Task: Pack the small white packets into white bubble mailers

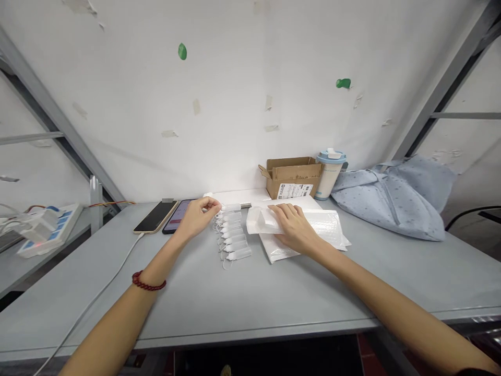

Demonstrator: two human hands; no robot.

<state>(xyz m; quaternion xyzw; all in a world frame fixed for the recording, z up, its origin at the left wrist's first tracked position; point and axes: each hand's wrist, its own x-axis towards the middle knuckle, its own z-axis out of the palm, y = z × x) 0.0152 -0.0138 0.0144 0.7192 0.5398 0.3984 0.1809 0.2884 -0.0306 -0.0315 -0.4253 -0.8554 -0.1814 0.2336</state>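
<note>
From my remote station I am seeing an evenly bright view, with soft, cool light falling on the pale wall and grey table. Shadows are staying faint beneath the hands. The wide lens is bending straight edges towards the borders, and fine print is looking too soft to read.

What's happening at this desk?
A person is working with two bare hands. The left hand is at the far end of a row of small clear bottles with white tops and loops, lined up on the grey table. The right hand rests on a white bubble-lined mailer, which lies over other white packaging. Behind them stand an open cardboard box and a lidded cup.
</note>
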